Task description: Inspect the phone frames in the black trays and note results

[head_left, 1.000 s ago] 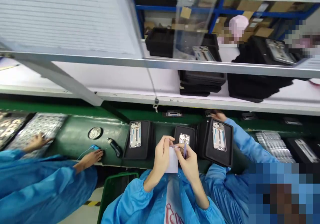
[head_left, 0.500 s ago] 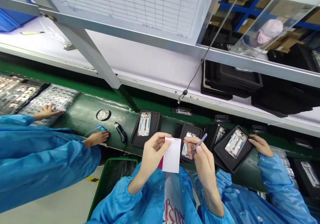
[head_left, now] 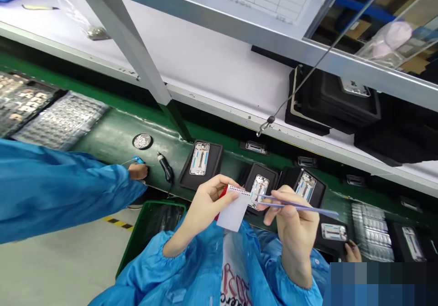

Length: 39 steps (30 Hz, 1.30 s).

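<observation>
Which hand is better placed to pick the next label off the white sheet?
Right, probably. The right hand holds the tweezers, tips pointing toward the sheet. The left hand is occupied gripping that sheet by its red-edged top.

1. Left hand (head_left: 205,201) grips a small white sticker sheet (head_left: 234,209) with a red edge.
2. Right hand (head_left: 294,224) pinches purple tweezers (head_left: 301,207), tips pointing right.
3. Black trays (head_left: 201,160) with phone frames sit on the green surface (head_left: 112,137).
</observation>
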Motion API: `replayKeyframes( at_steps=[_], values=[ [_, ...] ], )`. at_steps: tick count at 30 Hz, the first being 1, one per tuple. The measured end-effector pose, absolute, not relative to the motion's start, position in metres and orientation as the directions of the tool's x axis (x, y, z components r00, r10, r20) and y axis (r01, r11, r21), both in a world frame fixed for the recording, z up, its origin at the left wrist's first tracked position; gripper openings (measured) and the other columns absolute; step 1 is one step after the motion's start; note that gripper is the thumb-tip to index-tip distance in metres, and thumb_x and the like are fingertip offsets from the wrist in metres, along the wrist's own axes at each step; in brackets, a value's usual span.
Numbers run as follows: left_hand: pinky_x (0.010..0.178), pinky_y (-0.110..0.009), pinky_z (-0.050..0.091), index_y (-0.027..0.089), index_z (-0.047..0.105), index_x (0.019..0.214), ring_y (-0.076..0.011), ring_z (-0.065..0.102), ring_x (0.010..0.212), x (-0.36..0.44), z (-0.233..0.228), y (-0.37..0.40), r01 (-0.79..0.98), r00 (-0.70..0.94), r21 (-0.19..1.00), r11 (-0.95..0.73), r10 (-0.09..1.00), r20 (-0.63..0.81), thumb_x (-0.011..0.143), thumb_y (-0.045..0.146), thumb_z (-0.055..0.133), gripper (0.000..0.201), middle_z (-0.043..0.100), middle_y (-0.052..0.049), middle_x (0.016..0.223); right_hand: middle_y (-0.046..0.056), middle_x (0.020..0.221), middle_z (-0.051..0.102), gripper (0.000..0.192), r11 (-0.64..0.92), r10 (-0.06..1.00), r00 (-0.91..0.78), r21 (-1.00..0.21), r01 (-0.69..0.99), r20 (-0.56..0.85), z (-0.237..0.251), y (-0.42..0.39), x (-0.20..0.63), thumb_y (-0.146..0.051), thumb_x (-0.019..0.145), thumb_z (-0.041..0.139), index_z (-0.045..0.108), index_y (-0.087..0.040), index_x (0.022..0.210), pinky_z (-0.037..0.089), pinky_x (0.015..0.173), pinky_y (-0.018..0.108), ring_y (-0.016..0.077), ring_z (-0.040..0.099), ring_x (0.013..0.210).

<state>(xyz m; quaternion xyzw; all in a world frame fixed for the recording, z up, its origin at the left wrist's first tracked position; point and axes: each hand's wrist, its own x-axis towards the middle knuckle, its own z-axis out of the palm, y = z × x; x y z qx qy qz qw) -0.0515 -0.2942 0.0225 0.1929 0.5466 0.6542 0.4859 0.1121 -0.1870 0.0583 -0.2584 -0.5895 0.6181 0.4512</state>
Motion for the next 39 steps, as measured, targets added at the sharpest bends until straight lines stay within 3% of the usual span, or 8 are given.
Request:
replayKeyframes(
  at_steps=[4,9,12,16,21,25,34,39],
  values=[
    [0.064,-0.024,0.061,0.020,0.083,0.105,-0.0194,0.079,0.077,-0.053,0.024,-0.298,-0.408,-0.446,0.907,0.101,0.845,-0.295,0.088,0.043,0.093,0.030,0.087,-0.005,0.090,0.006,0.074,0.085,0.031,-0.026,0.868,-0.491,-0.982,-0.187,0.070,0.049,-0.190,0.102,-0.052,0.100,0.088,0.091,-0.022,0.107,0.051,0.031,0.019,0.0201,0.078,0.048],
    [0.069,-0.026,0.064,0.019,0.081,0.117,-0.0222,0.083,0.086,-0.052,0.024,-0.299,-0.392,-0.464,0.917,0.080,0.843,-0.272,0.093,0.044,0.087,0.035,0.088,-0.008,0.099,0.003,0.074,0.086,0.022,-0.099,0.855,-0.517,-0.967,-0.233,0.038,0.042,-0.194,0.093,-0.041,0.093,0.098,0.090,-0.024,0.104,0.060,0.039,0.019,0.0161,0.076,0.047],
    [0.078,-0.026,0.067,0.020,0.080,0.119,-0.0226,0.085,0.099,-0.052,0.025,-0.299,-0.437,-0.483,0.899,0.014,0.840,-0.248,0.094,0.036,0.087,0.030,0.090,-0.009,0.111,0.001,0.077,0.085,0.011,-0.027,0.857,-0.501,-0.959,-0.281,0.122,0.041,-0.195,0.089,-0.035,0.097,0.094,0.091,-0.029,0.105,0.062,0.042,0.018,0.0132,0.075,0.049],
    [0.085,-0.025,0.068,0.021,0.081,0.116,-0.0205,0.086,0.100,-0.053,0.025,-0.300,-0.412,-0.534,0.911,-0.037,0.819,-0.208,0.091,0.026,0.087,0.025,0.090,-0.006,0.110,0.006,0.107,0.087,0.004,0.133,0.820,-0.510,-0.954,-0.270,0.259,0.041,-0.193,0.094,-0.032,0.100,0.091,0.093,-0.033,0.103,0.067,0.046,0.022,0.0182,0.086,0.070],
    [0.072,-0.022,0.066,0.021,0.084,0.106,-0.0193,0.085,0.085,-0.055,0.028,-0.301,-0.331,-0.594,0.943,-0.005,0.778,-0.205,0.090,0.028,0.085,0.017,0.088,-0.003,0.095,0.007,0.118,0.091,0.037,0.359,0.741,-0.563,-0.924,-0.131,0.367,0.037,-0.192,0.105,-0.009,0.100,0.085,0.088,-0.033,0.128,0.075,0.067,0.025,0.0265,0.090,0.107],
    [0.064,-0.018,0.061,0.022,0.086,0.100,-0.0153,0.080,0.073,-0.055,0.031,-0.302,-0.272,-0.629,0.962,-0.005,0.758,-0.174,0.089,0.025,0.083,0.011,0.086,-0.001,0.087,0.005,0.117,0.092,0.044,0.468,0.681,-0.559,-0.868,-0.165,0.473,0.033,-0.192,0.107,-0.002,0.097,0.085,0.086,-0.030,0.130,0.080,0.086,0.035,0.0273,0.091,0.106],
    [0.065,-0.019,0.061,0.022,0.085,0.093,-0.0158,0.079,0.073,-0.056,0.036,-0.304,-0.170,-0.645,0.985,-0.001,0.756,-0.111,0.091,0.023,0.080,0.006,0.086,-0.001,0.085,0.008,0.112,0.092,0.037,0.603,0.587,-0.554,-0.775,-0.187,0.590,0.034,-0.191,0.107,-0.004,0.100,0.081,0.085,-0.026,0.130,0.080,0.075,0.034,0.0288,0.092,0.095],
    [0.066,-0.021,0.062,0.022,0.086,0.090,-0.0175,0.080,0.074,-0.056,0.037,-0.304,-0.155,-0.650,0.988,0.012,0.752,-0.111,0.092,0.025,0.080,0.007,0.086,-0.002,0.085,0.004,0.115,0.092,0.047,0.562,0.629,-0.560,-0.813,-0.153,0.540,0.040,-0.194,0.106,-0.002,0.097,0.083,0.084,-0.032,0.133,0.081,0.076,0.040,0.0293,0.092,0.095]
  ],
)
